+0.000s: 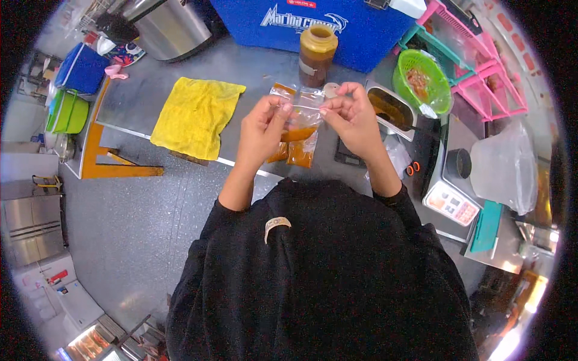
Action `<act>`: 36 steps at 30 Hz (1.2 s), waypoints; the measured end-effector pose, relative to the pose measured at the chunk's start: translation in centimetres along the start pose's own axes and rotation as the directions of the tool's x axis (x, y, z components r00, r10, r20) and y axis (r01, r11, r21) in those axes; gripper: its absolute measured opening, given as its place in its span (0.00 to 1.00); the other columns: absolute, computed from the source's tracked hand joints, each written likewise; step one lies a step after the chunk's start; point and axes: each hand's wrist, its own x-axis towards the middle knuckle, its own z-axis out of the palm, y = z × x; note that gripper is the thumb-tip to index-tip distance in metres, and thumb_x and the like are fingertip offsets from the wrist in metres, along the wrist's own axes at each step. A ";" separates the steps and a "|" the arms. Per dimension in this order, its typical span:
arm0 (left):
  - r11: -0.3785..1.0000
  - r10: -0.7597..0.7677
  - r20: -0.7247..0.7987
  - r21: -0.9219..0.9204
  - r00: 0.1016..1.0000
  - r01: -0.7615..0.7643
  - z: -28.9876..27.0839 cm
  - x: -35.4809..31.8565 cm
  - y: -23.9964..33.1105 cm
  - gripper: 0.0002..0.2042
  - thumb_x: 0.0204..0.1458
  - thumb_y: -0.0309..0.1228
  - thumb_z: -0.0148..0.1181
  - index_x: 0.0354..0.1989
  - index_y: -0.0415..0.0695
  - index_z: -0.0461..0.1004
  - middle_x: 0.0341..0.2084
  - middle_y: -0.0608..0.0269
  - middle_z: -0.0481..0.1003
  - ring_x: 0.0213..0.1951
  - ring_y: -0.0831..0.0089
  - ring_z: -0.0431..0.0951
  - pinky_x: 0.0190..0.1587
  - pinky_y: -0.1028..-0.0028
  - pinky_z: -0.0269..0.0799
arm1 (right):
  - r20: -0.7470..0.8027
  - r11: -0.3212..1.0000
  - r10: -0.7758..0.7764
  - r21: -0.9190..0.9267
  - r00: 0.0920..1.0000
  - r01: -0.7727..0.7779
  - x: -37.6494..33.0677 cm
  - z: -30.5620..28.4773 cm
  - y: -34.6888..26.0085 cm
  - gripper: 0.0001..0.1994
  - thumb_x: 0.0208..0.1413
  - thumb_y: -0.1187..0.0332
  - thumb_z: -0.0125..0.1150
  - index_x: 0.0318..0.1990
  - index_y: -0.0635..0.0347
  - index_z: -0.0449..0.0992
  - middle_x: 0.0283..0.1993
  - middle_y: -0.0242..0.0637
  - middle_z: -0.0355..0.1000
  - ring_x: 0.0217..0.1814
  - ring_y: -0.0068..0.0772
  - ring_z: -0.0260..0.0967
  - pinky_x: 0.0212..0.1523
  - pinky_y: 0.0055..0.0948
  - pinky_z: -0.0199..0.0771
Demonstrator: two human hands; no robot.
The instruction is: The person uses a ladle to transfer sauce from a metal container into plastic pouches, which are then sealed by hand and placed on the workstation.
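Between my two hands hangs a small clear plastic bag of orange-brown sauce (298,134), held by its top edge. My left hand (260,130) pinches one end of that edge with thumb and fingers, and my right hand (355,120) pinches the other end. The edge is stretched between them. Other filled sauce bags (300,157) lie flat on the metal table just below the held one. Beyond my hands stands a jar (318,57) with brown contents and a yellowish top. Right of my right hand, a steel pan (394,108) contains dark sauce.
A yellow cloth (195,115) lies at the table's left. A blue cooler (259,24) stands behind the jar. Rightward are a green basket (442,96), orange-handled scissors (413,168), a scale (451,203) and a clear plastic bag (503,162). A steel container (168,30) stands far left.
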 end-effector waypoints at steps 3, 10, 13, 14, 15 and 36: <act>0.998 0.057 0.005 -0.034 0.998 -0.056 0.5 -0.2 -1.0 0.05 0.49 0.25 0.49 0.31 0.38 0.69 0.29 0.62 0.72 0.29 0.80 0.71 0.33 0.81 0.68 | -0.012 0.981 -0.133 -0.147 0.991 0.130 -0.5 -0.2 1.0 0.17 0.43 0.79 0.54 0.39 0.59 0.54 0.31 0.34 0.65 0.33 0.20 0.64 0.34 0.19 0.64; 0.998 -0.011 0.080 -0.065 0.997 0.016 1.0 -2.4 -4.1 0.03 0.45 0.20 0.52 0.27 0.37 0.72 0.30 0.61 0.73 0.33 0.78 0.71 0.36 0.80 0.67 | -0.017 0.997 0.074 -0.005 0.997 -0.074 -4.0 -0.5 4.2 0.15 0.47 0.80 0.51 0.37 0.57 0.52 0.30 0.31 0.63 0.32 0.16 0.61 0.31 0.15 0.61; 0.997 -0.077 0.162 0.038 0.984 0.072 0.4 -3.6 -5.8 0.03 0.44 0.22 0.55 0.28 0.38 0.72 0.26 0.64 0.73 0.31 0.81 0.71 0.34 0.82 0.67 | -0.008 0.985 0.049 -0.167 0.999 -0.050 -5.7 -0.9 6.6 0.14 0.47 0.80 0.51 0.37 0.57 0.52 0.30 0.31 0.63 0.32 0.16 0.61 0.31 0.15 0.61; 0.990 -0.135 0.191 0.070 0.972 0.124 0.3 -4.1 -6.3 0.03 0.44 0.23 0.55 0.28 0.38 0.72 0.26 0.65 0.73 0.30 0.82 0.71 0.33 0.82 0.67 | -0.013 0.974 0.053 -0.219 0.998 -0.055 -6.2 -0.9 6.9 0.13 0.47 0.79 0.51 0.36 0.59 0.53 0.30 0.33 0.63 0.33 0.18 0.61 0.33 0.17 0.61; 0.979 -0.195 0.219 0.103 0.956 0.176 0.3 -4.5 -6.6 0.04 0.45 0.24 0.55 0.29 0.38 0.71 0.25 0.65 0.73 0.29 0.83 0.71 0.32 0.83 0.67 | -0.019 0.961 0.059 -0.271 0.998 -0.062 -6.7 -0.8 7.2 0.13 0.47 0.77 0.51 0.36 0.61 0.53 0.30 0.34 0.63 0.33 0.19 0.61 0.35 0.20 0.62; 0.913 -0.371 0.334 -0.043 0.867 0.407 0.1 -3.8 -14.3 0.11 0.44 0.18 0.52 0.35 0.38 0.59 0.26 0.57 0.71 0.31 0.74 0.73 0.33 0.78 0.69 | -0.170 0.974 0.226 0.036 0.959 -0.224 -10.3 -1.4 14.2 0.17 0.47 0.81 0.50 0.40 0.58 0.50 0.34 0.39 0.68 0.36 0.18 0.65 0.34 0.18 0.64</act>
